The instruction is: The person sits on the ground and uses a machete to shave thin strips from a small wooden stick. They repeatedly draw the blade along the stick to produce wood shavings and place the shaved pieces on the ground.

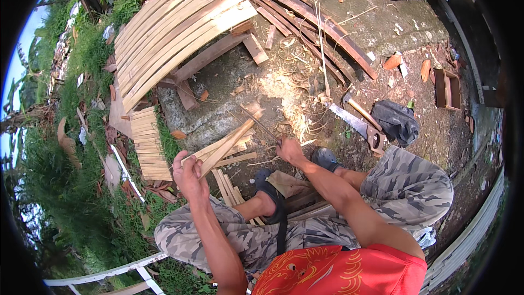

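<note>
In front of my knees, my left hand [191,177] is closed around the near end of a pale wooden strip [232,145], which slants away to the right. Its fingertips are raised at the top of the grip. My right hand [290,150] grips a long, thin, dark tool [261,124] that looks like a knife blade. That tool points away and to the left, crossing near the far end of the strip; whether they touch I cannot tell. More pale strips [229,188] lie on the ground beside my left shoe.
A slatted wooden bench [185,27] stands far left, with short slats [150,147] lined up nearer. Dark planks [311,22] lie beyond my hands. To the right are a handsaw [352,122], a hammer [360,110], a black bag [396,123] and a wooden box [447,90].
</note>
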Motion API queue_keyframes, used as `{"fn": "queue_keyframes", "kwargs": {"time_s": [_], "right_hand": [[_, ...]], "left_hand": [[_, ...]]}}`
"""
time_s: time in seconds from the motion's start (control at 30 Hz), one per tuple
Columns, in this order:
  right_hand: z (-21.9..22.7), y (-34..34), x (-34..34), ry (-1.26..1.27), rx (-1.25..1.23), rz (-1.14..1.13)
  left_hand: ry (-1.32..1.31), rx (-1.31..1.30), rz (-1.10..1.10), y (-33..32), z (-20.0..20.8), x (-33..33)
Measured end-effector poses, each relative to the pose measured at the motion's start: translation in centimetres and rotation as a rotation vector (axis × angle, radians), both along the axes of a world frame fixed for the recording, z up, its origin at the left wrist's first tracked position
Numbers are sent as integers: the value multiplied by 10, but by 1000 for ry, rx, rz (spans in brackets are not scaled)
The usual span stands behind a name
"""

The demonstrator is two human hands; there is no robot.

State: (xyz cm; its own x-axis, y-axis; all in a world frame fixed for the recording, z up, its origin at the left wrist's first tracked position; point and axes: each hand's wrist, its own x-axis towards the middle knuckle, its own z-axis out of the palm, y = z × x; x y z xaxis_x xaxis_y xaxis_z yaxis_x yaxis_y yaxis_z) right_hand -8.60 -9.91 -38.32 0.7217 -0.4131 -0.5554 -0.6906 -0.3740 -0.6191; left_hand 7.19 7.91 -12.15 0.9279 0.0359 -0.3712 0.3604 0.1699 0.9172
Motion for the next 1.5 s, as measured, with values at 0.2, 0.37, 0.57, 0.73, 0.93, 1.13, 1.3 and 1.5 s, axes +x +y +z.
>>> {"fn": "queue_keyframes", "kwargs": {"time_s": [0.2, 0.37, 0.57, 0.73, 0.93, 1.13, 1.3, 1.5], "right_hand": [[-10, 6, -6, 94, 0, -31], [-15, -36, -6, 420, 143, -150], [10, -66, -31, 150, 186, -288], [47, -101, -23, -266, 534, -858], [140, -147, 13, -700, 787, -900], [219, -150, 27, -1001, 944, -825], [251, -147, 23, -1186, 1036, -836], [287, -137, -6, -1141, 1049, -827]], "left_hand": [[-28, -59, -26, 4, -4, -2], [-60, -93, -67, -4, -3, -2], [36, -273, 90, 14, -6, 5], [142, -563, 218, 55, -7, 17], [328, -936, 202, 70, -8, 15], [263, -1035, -23, 69, -11, 13], [162, -1148, -225, 75, -18, 9], [17, -1242, -251, 86, -8, -5]]}}
